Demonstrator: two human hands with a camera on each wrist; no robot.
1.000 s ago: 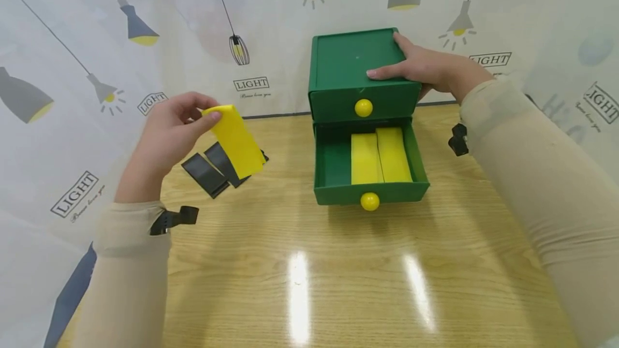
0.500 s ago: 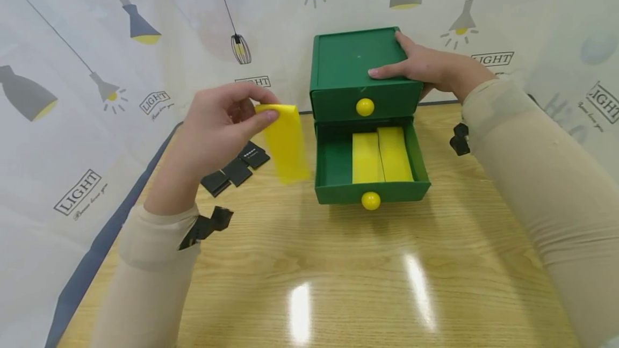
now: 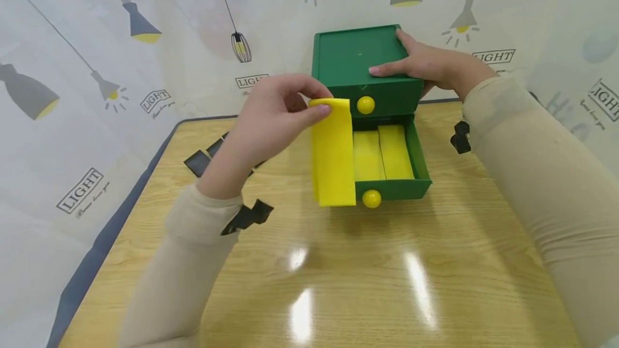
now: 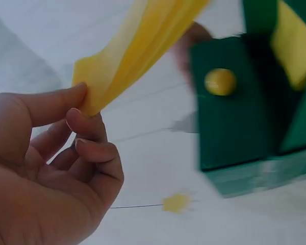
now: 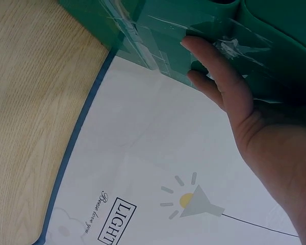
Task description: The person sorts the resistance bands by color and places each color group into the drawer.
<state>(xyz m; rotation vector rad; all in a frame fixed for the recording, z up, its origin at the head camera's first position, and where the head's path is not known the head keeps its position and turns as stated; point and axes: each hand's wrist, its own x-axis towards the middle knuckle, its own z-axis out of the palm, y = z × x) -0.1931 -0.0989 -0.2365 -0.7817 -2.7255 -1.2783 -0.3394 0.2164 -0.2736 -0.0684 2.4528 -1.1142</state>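
My left hand [image 3: 278, 122] pinches the top end of a folded yellow strip [image 3: 335, 157] between thumb and fingers. It hangs in front of the left side of the pulled-out lower drawer [image 3: 419, 157], covering that part. Layered folds of the strip [image 4: 143, 46] show in the left wrist view. Two more yellow strips [image 3: 366, 154] lie side by side in the drawer. My right hand [image 3: 425, 66] rests on the right side of the green drawer box [image 3: 358, 58], thumb on top. Its fingers [image 5: 214, 64] lie fairly straight against the side in the right wrist view.
Several flat black pieces [image 3: 197, 163] lie on the wooden table [image 3: 367, 283], partly hidden behind my left forearm. The upper drawer, with its yellow knob [image 3: 366, 104], is closed. A lamp-printed sheet [image 3: 271, 15] stands behind and to the left.
My left hand has moved right, carrying the yellow strip from above the black pieces to the front of the open drawer. The right hand stays on the box.
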